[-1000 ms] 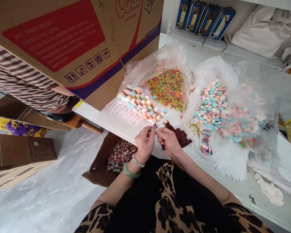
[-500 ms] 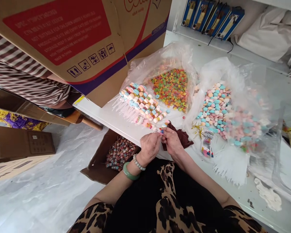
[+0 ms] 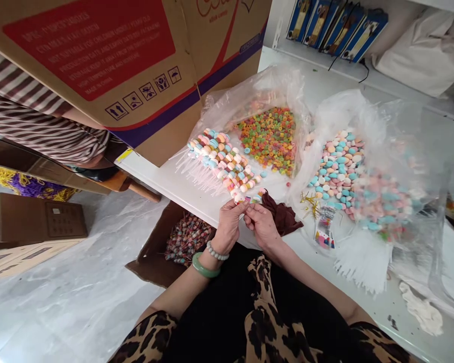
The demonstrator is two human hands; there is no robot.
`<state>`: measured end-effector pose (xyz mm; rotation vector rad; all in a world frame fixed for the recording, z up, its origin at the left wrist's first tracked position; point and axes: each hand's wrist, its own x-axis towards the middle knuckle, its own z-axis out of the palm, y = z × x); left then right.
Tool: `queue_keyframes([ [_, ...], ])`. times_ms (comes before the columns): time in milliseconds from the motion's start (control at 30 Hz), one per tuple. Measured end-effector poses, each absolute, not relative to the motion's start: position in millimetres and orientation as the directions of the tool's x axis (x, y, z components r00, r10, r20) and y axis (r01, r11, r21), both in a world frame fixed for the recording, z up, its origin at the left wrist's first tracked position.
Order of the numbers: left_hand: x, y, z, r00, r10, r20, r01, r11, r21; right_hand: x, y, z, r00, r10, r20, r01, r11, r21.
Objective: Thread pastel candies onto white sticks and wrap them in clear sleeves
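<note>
My left hand (image 3: 229, 225) and my right hand (image 3: 262, 223) meet at the table's front edge, fingertips pinched on a small printed wrapper (image 3: 254, 199), largely hidden by the fingers. Just beyond them lie rows of candy skewers (image 3: 225, 161) on white sticks. Behind is an open plastic bag of small ring candies (image 3: 268, 136). To the right, pastel oval candies (image 3: 338, 161) show in another bag. A dark brown cloth (image 3: 283, 214) rests beside my right hand. Gold twist ties (image 3: 310, 202) and a stack of printed wrappers (image 3: 325, 227) lie farther right.
A large carton (image 3: 136, 60) stands at the back left, beside a person in a striped top (image 3: 41, 116). Below the table edge, an open box (image 3: 162, 242) holds finished-looking skewers. White sticks (image 3: 365, 262) lie at right, blue binders (image 3: 336, 27) on the shelf.
My left hand has turned more upright, its fingertips now pinching upward beside my right fingertips. My right hand has shifted slightly left and down. The wrapper has moved from over the near skewers into the fingertips.
</note>
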<state>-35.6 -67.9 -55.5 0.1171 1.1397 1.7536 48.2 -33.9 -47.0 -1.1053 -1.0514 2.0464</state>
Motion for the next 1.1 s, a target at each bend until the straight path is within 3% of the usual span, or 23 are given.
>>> queue_keyframes([
  [233, -37.3, -67.8, -42.1, -0.386, 0.832, -0.398, -0.711, 0.006, 0.703, 53.3, -31.2, -56.9, -0.353, 0.917, -0.185, 0.113, -0.154, -0.982],
  [400, -37.3, -63.7, -49.0, -0.533, 0.729, -0.430, -0.672, -0.055, 0.738, 54.0, -33.0, -59.6, -0.426, 0.904, -0.026, 0.297, 0.113, -0.948],
  [500, -39.6, -65.3, -53.0, -0.482, 0.740, -0.469, -0.697, 0.000, 0.717, 55.9, -32.8, -61.5, -0.454, 0.880, 0.137, 0.421, 0.348, -0.838],
  [600, -41.1, -66.2, -53.6, -0.380, 0.763, -0.522, -0.771, 0.051, 0.635, 56.5, -32.5, -65.0, -0.489, 0.812, 0.319, 0.532, 0.567, -0.628],
  [733, -39.8, -61.9, -57.3, -0.487, 0.725, -0.488, -0.754, -0.067, 0.654, 55.1, -37.2, -70.3, -0.569, 0.705, 0.423, 0.566, 0.709, -0.420],
  [800, -39.3, -59.5, -61.1, -0.560, 0.693, -0.455, -0.708, -0.116, 0.697, 54.9, -40.3, -72.3, -0.590, 0.692, 0.417, 0.555, 0.722, -0.413],
  [900, -39.7, -58.4, -64.7, -0.554, 0.696, -0.457, -0.702, -0.094, 0.706, 54.8, -42.2, -74.0, -0.578, 0.754, 0.312, 0.554, 0.643, -0.529],
  [1100, -40.9, -62.7, -58.8, -0.387, 0.785, -0.484, -0.735, 0.055, 0.676, 54.9, -32.7, -74.8, -0.454, 0.888, -0.065, 0.448, 0.164, -0.879],
])
